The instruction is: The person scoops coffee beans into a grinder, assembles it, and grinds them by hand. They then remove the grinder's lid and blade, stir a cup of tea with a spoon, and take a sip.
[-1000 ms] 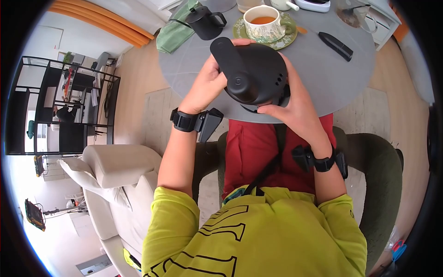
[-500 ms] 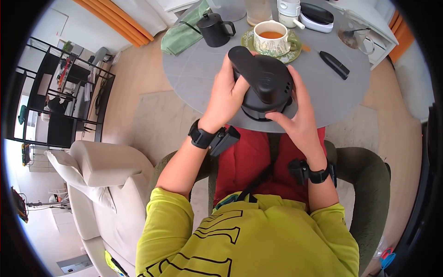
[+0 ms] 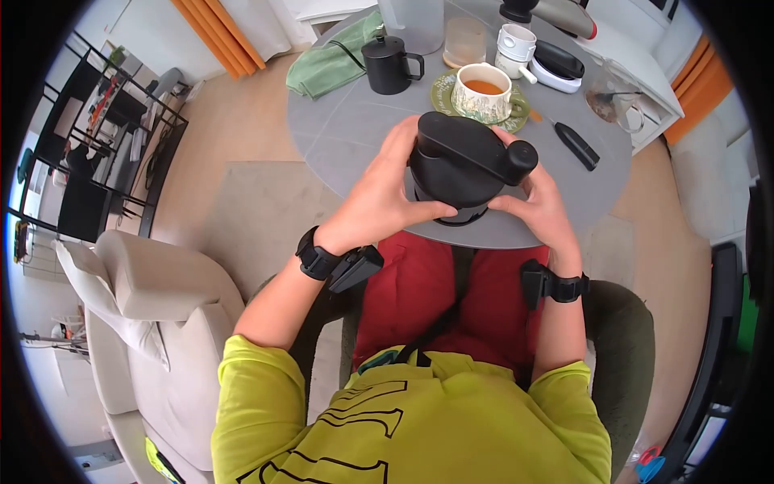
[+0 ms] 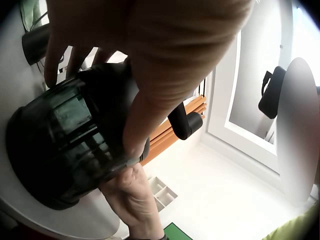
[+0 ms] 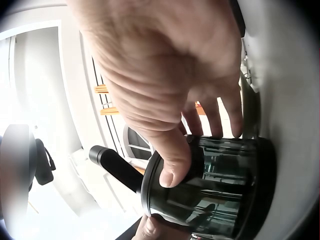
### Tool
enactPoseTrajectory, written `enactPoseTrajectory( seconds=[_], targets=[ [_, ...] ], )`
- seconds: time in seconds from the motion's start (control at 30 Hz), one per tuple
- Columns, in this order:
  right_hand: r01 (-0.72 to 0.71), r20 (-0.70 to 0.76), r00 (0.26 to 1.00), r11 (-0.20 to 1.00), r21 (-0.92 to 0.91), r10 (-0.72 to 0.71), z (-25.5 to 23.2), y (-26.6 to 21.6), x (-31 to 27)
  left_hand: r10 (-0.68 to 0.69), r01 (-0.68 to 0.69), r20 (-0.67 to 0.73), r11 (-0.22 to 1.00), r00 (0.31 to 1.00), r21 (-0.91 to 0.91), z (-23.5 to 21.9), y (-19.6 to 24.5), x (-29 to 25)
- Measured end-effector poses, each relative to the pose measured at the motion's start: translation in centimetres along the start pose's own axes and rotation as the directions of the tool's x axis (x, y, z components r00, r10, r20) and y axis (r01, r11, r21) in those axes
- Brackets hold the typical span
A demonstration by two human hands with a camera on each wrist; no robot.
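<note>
On the near edge of a grey round table (image 3: 347, 153), a black lidded canister (image 3: 455, 181) stands between my two hands. A crank arm lies across its lid, with a round knob (image 3: 522, 152) at the right. In the left wrist view its smoky see-through body (image 4: 75, 117) shows above a dark base. My left hand (image 3: 379, 194) grips the left side of the lid, thumb at the front and fingers round the back. The right hand (image 3: 544, 206) grips the opposite side, its thumb (image 5: 172, 167) pressed on the upper rim. The canister's contents are hidden.
Behind the canister, a teacup (image 3: 482, 95) with amber liquid sits on a green saucer (image 3: 442, 101). A black pot (image 3: 385, 64) and green cloth (image 3: 330, 68) lie back left. A black slim tool (image 3: 576, 145), stacked white cups (image 3: 514, 50) and a glass jug (image 3: 617, 105) stand to the right.
The crank arm has swung round; its knob was on the near side and is now at the right. My left thumb has moved to the canister's front. Both hands keep hold.
</note>
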State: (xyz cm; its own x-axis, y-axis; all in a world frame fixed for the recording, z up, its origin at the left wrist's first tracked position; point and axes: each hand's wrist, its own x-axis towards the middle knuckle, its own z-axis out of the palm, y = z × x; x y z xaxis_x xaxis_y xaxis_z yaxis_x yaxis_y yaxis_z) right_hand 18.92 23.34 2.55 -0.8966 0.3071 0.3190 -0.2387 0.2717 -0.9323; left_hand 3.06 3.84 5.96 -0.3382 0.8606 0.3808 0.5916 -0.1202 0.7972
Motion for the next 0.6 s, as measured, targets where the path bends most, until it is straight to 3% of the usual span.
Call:
enactPoseTrajectory(
  seconds=[0.1,0.27,0.33,0.43,0.6],
  targets=[
    [-0.027,0.029,0.999,0.997,0.074,0.025,0.3,0.2,0.3,-0.024,0.033,-0.083,0.994,0.996,0.109,0.4,0.1,-0.6],
    [-0.041,0.006,0.999,0.995,0.086,0.041,0.9,-0.5,-0.4,0.003,-0.017,-0.154,0.996,0.988,-0.087,1.3,-0.4,-0.9],
    [0.021,-0.065,0.997,0.991,-0.129,-0.030,0.8,-2.1,-0.9,-0.030,0.008,-0.128,0.985,0.991,-0.174,1.2,-0.7,-0.9],
    [0.132,-0.150,0.979,0.990,-0.049,-0.138,0.6,-5.6,-0.8,-0.044,0.023,-0.080,0.969,0.996,-0.246,0.7,-1.0,-0.6],
    [0.257,-0.145,0.948,0.949,-0.184,-0.285,1.3,-9.6,0.3,-0.010,-0.005,-0.056,0.964,0.998,-0.265,0.4,-0.7,-0.6]
  ],
)
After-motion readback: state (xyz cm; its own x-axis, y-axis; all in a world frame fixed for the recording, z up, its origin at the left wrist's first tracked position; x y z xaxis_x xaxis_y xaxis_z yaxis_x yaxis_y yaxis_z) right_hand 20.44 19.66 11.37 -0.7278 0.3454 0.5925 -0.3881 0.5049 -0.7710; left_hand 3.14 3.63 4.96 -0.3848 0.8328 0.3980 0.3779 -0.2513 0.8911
